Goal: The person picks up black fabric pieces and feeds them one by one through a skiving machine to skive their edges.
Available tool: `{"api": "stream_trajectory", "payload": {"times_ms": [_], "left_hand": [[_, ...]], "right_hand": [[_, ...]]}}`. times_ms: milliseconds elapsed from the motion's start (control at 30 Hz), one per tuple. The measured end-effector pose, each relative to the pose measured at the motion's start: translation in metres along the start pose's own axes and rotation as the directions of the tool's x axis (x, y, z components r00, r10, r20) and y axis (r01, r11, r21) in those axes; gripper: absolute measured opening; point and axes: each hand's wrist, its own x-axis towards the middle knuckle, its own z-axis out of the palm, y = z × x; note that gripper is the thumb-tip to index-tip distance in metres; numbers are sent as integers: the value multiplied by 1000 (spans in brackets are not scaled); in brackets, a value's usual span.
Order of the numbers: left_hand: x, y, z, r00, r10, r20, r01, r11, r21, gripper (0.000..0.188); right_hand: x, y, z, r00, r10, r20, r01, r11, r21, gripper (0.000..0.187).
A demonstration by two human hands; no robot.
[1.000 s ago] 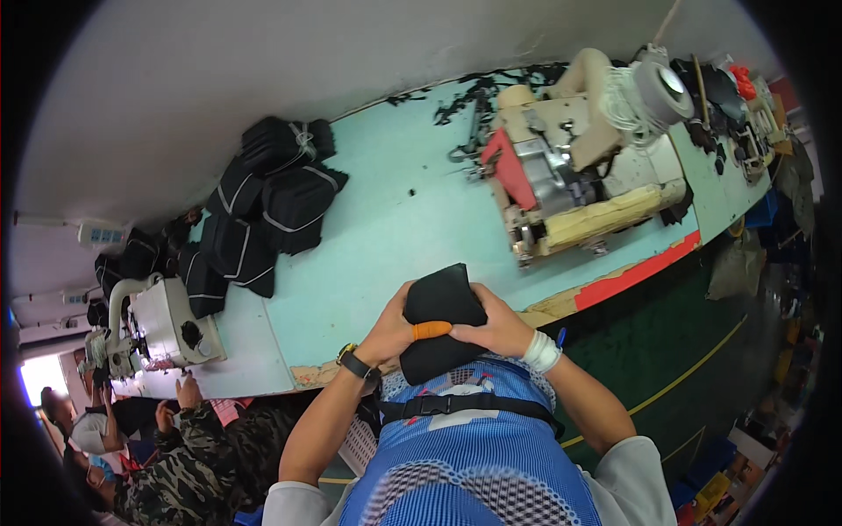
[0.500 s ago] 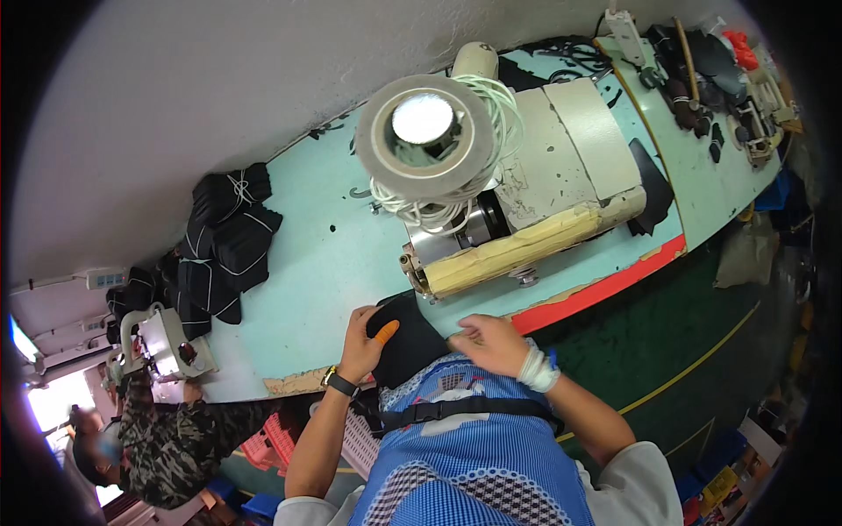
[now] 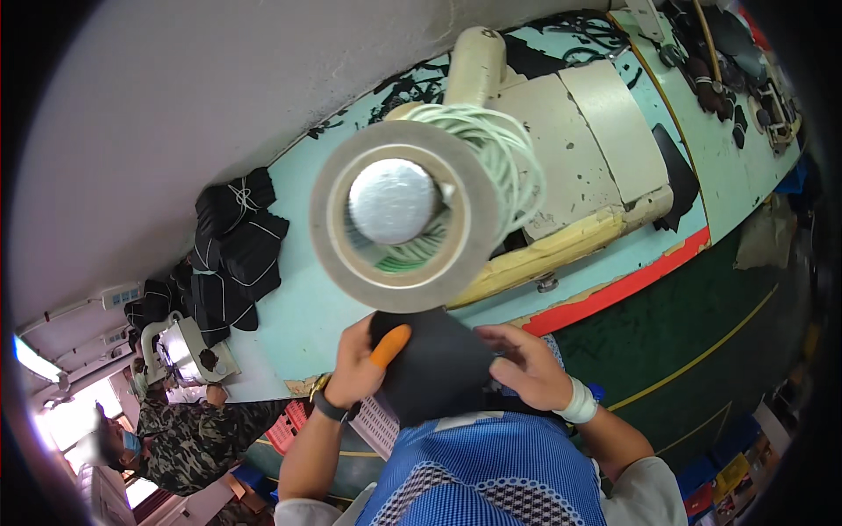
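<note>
Your left hand point(image 3: 360, 364) clamped on black piece point(image 3: 438, 368); right hand point(image 3: 537, 377) loosely spread, contact unclear. Likely step: positioning at sewing machine point(image 3: 557, 145). Next calls for squaring edge.

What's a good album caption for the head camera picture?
Left hand wearing an orange thumb cover holds a flat black sheet near a cream sewing machine.

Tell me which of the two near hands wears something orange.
The left hand, holding the black piece: an orange cover is on its thumb. The right hand shows no orange.
</note>
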Motion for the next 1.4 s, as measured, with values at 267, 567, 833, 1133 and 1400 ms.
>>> {"api": "stream_trajectory", "payload": {"times_ms": [267, 567, 833, 1133, 1400], "left_hand": [[49, -4, -14, 955, -225, 194, 210, 973, 95, 26], [55, -20, -26, 985, -51, 162, 4, 960, 280, 25], [45, -67, -36, 966, -86, 242, 48, 986, 161, 22], [65, -68, -42, 952, 185, 245, -272, 880, 389, 47], [75, -16, -27, 974, 139, 181, -176, 962, 208, 33]], "right_hand": [[7, -33, -3, 945, 327, 26, -319, 897, 305, 27], [15, -42, -9, 958, 279, -65, -221, 865, 450, 29], [-1, -121, -53, 664, -476, -577, -49, 742, -669, 18], [13, -55, -44, 929, -223, -294, 50, 865, -499, 24], [-4, -122, -64, 620, -474, -625, -151, 710, -688, 21]]}}
